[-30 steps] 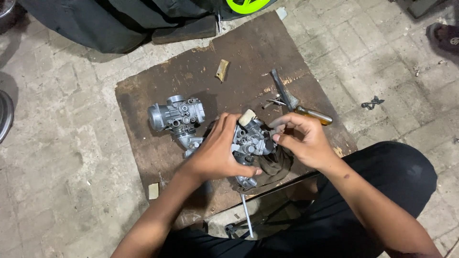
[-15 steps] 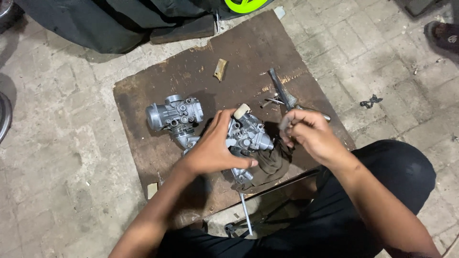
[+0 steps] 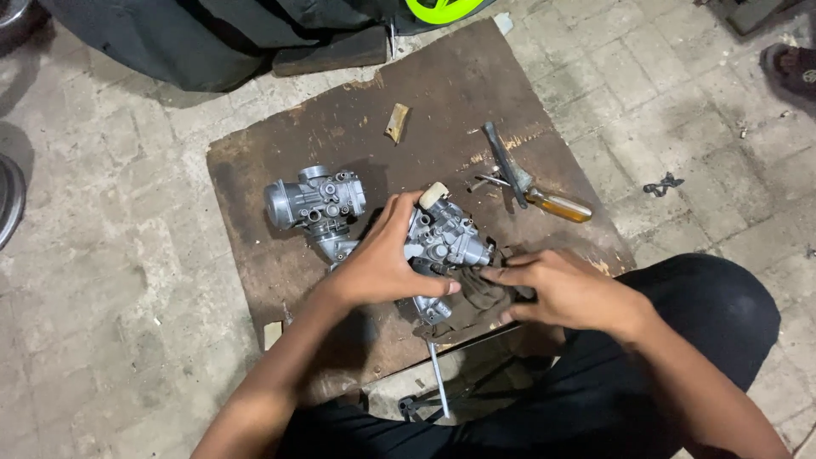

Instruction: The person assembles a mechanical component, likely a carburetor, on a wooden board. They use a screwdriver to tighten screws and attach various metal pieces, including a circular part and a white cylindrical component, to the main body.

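My left hand (image 3: 384,259) grips a grey metal carburettor (image 3: 446,240) that rests on a brown wooden board (image 3: 340,136). A small cream cap tops the carburettor. My right hand (image 3: 565,289) lies just right of it, fingers pressed on a dark rag (image 3: 480,297) bunched under the carburettor's near side. A second grey carburettor (image 3: 316,204) sits on the board to the left, apart from both hands.
A screwdriver with an amber handle (image 3: 552,202) and a dark metal tool (image 3: 501,157) lie on the board's right part. A small tan piece (image 3: 396,121) lies further back. A thin metal rod (image 3: 438,378) sticks out below the board. Dark fabric (image 3: 212,38) lies beyond on the paved floor.
My right hand has come down from the carburettor's top right side to the rag at its near edge. My left hand keeps its hold on the carburettor.
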